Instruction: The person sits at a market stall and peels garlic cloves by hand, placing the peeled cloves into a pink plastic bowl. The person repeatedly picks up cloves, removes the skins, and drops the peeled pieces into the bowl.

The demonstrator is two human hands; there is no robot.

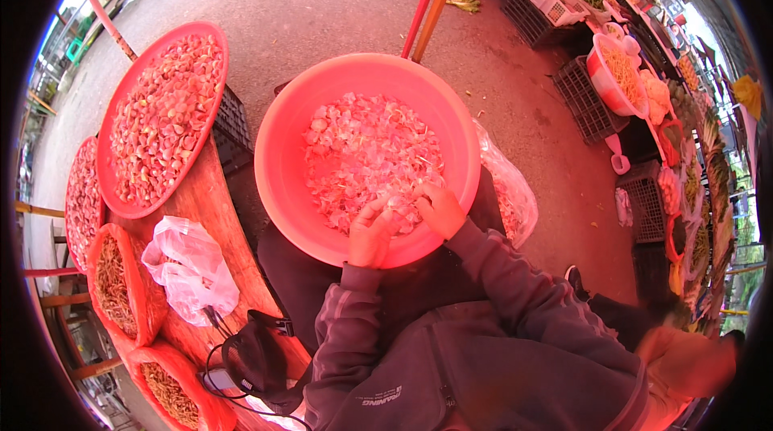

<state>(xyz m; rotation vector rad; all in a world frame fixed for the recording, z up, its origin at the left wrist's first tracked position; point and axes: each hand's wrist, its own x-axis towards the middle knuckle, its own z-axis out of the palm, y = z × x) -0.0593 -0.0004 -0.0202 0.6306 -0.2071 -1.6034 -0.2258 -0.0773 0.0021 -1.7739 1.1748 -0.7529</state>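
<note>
A large round plastic basin (pixel 284 98) rests on the person's lap, holding garlic bulbs, cloves and loose papery skins (pixel 374 153). Over its near side, my left hand (pixel 371 234) and my right hand (pixel 441 208) are close together. Between their fingertips is a whitish garlic piece (pixel 395 204); fingers of both hands touch it. Red light tints everything, and whether the piece is a whole bulb or a part cannot be told.
Left, a wooden table (pixel 211 189) bears a round tray (pixel 222 68) of cloves, a plastic bag (pixel 190 268), sacks of dried goods (pixel 115 286) and a black bag (pixel 253 358). A clear bag (pixel 513 189) stands right of the basin. Poles (pixel 438 2), crates (pixel 589 98) and vegetable stalls lie beyond.
</note>
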